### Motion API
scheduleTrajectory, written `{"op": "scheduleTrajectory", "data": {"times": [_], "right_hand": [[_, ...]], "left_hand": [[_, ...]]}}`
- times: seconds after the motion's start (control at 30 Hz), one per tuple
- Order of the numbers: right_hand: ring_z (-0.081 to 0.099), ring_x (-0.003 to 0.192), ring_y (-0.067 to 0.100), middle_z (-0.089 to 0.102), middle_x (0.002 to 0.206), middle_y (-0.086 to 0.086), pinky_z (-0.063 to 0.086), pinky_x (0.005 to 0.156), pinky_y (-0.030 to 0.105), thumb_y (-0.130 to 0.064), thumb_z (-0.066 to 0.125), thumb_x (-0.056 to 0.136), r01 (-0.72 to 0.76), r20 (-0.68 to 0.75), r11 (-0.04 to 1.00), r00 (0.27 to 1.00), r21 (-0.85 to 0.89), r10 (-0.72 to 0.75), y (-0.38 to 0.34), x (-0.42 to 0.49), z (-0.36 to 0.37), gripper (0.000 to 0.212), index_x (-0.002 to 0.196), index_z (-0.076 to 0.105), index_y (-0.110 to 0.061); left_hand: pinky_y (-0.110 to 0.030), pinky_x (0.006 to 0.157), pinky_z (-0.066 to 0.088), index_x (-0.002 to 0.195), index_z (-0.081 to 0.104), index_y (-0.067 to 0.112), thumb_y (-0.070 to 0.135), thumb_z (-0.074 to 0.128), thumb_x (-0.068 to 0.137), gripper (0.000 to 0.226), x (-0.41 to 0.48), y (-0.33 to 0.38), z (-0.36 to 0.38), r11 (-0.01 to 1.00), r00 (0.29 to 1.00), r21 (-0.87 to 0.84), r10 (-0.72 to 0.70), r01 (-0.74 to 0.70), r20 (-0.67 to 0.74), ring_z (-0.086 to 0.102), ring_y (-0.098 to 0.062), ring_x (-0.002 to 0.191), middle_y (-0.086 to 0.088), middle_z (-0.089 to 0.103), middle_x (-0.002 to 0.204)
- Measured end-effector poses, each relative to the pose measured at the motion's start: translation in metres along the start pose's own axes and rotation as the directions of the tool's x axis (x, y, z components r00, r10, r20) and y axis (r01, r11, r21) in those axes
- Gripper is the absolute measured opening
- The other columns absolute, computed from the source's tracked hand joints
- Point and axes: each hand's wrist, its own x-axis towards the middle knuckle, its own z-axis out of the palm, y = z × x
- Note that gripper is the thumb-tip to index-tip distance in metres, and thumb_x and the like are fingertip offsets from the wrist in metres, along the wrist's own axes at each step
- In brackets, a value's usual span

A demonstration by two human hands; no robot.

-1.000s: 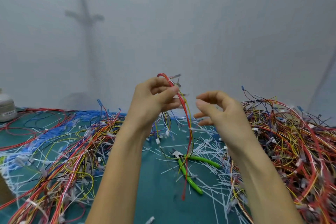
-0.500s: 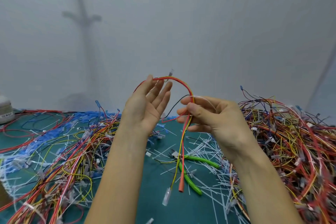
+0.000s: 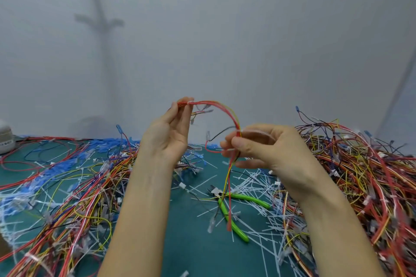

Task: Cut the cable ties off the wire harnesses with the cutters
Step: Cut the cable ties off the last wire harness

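Note:
I hold one wire harness (image 3: 219, 108) of red, yellow and black wires up in the air between both hands. My left hand (image 3: 167, 132) pinches its upper end at the fingertips, where a pale cable tie wraps the bundle. My right hand (image 3: 263, 146) pinches the harness lower down, at another white tie. The loose ends hang down to the green-handled cutters (image 3: 234, 209), which lie untouched on the teal mat (image 3: 191, 243) below my hands.
A tangled pile of harnesses (image 3: 364, 177) lies on the right, another pile (image 3: 67, 204) on the left. Cut white tie scraps (image 3: 258, 189) litter the mat around the cutters. A white container (image 3: 5, 139) stands at the far left. A pale wall rises behind.
The harness went from my left hand alone to both hands. My right hand took hold of it lower down, and my left hand shifted to pinch its upper end.

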Motion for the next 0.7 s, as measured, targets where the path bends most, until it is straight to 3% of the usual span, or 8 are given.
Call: {"op": "scheduleTrajectory", "data": {"times": [0.1, 0.2, 0.33, 0.43, 0.5, 0.6, 0.7], "right_hand": [[0.070, 0.102, 0.008, 0.076, 0.105, -0.005, 0.057, 0.089, 0.025, -0.023, 0.082, 0.072, -0.062, 0.116, 0.960, 0.988, -0.273, 0.097, 0.000, -0.002, -0.009, 0.042, 0.113, 0.069, -0.022], [0.058, 0.118, -0.004, 0.067, 0.120, -0.019, 0.048, 0.098, 0.021, -0.038, 0.090, 0.065, -0.062, 0.230, 0.919, 0.959, -0.390, 0.163, 0.001, -0.006, -0.017, 0.076, 0.131, 0.053, -0.042], [0.060, 0.112, -0.006, 0.065, 0.118, -0.018, 0.047, 0.096, 0.024, -0.064, 0.078, 0.064, -0.072, 0.182, 0.931, 0.973, -0.358, 0.145, 0.001, -0.005, -0.016, 0.070, 0.128, 0.051, -0.054], [0.062, 0.104, 0.001, 0.060, 0.113, -0.012, 0.051, 0.091, 0.028, -0.079, 0.053, 0.067, -0.073, -0.026, 0.916, 0.997, -0.395, 0.068, 0.004, 0.004, -0.006, 0.064, 0.123, 0.057, -0.047], [0.065, 0.103, 0.005, 0.068, 0.108, -0.011, 0.051, 0.086, 0.027, -0.075, 0.045, 0.068, -0.030, -0.134, 0.963, 0.991, -0.269, -0.007, 0.007, 0.009, 0.003, 0.067, 0.116, 0.066, -0.033], [0.071, 0.086, 0.007, 0.076, 0.086, 0.002, 0.053, 0.084, 0.032, -0.066, 0.051, 0.075, 0.051, -0.253, 0.994, 0.965, -0.101, -0.076, 0.006, 0.012, 0.013, 0.060, 0.093, 0.073, -0.014], [0.065, 0.054, 0.012, 0.067, 0.057, 0.006, 0.053, 0.064, 0.023, -0.061, 0.062, 0.075, 0.107, -0.257, 0.986, 0.957, -0.128, -0.137, 0.008, 0.011, 0.017, 0.055, 0.075, 0.065, -0.007]], "left_hand": [[-0.021, 0.055, 0.057, 0.087, 0.063, 0.006, 0.009, 0.048, 0.100, 0.021, 0.000, 0.011, -0.004, 0.981, 0.999, 0.193, 0.005, -0.015, 0.053, 0.071, -0.011, 0.060, -0.003, 0.071, 0.069], [-0.021, 0.057, 0.057, 0.087, 0.058, 0.010, 0.011, 0.043, 0.102, 0.021, -0.002, 0.012, -0.006, 0.921, 0.986, 0.385, -0.001, -0.065, 0.167, 0.067, -0.010, 0.058, 0.002, 0.066, 0.067], [-0.024, 0.064, 0.055, 0.087, 0.055, 0.014, 0.010, 0.041, 0.103, 0.021, -0.008, 0.003, -0.006, 0.670, 0.931, 0.707, -0.065, -0.226, 0.359, 0.060, -0.013, 0.062, 0.003, 0.059, 0.070], [-0.028, 0.075, 0.056, 0.089, 0.056, 0.012, 0.007, 0.044, 0.101, 0.017, -0.015, -0.003, -0.001, 0.458, 0.849, 0.808, -0.186, -0.370, 0.494, 0.059, -0.012, 0.068, -0.001, 0.058, 0.075], [-0.029, 0.080, 0.054, 0.089, 0.058, 0.013, 0.004, 0.044, 0.102, 0.021, -0.022, -0.008, 0.004, 0.279, 0.798, 0.837, -0.271, -0.471, 0.539, 0.058, -0.010, 0.072, -0.003, 0.057, 0.077], [-0.035, 0.080, 0.051, 0.088, 0.061, 0.029, 0.004, 0.045, 0.102, 0.033, -0.028, -0.014, 0.011, 0.075, 0.751, 0.830, -0.388, -0.553, 0.535, 0.056, -0.014, 0.076, -0.005, 0.056, 0.077], [-0.035, 0.078, 0.048, 0.088, 0.059, 0.014, 0.002, 0.048, 0.100, 0.020, -0.030, -0.015, 0.012, -0.022, 0.723, 0.821, -0.489, -0.570, 0.489, 0.055, -0.014, 0.073, -0.003, 0.056, 0.075]]}}
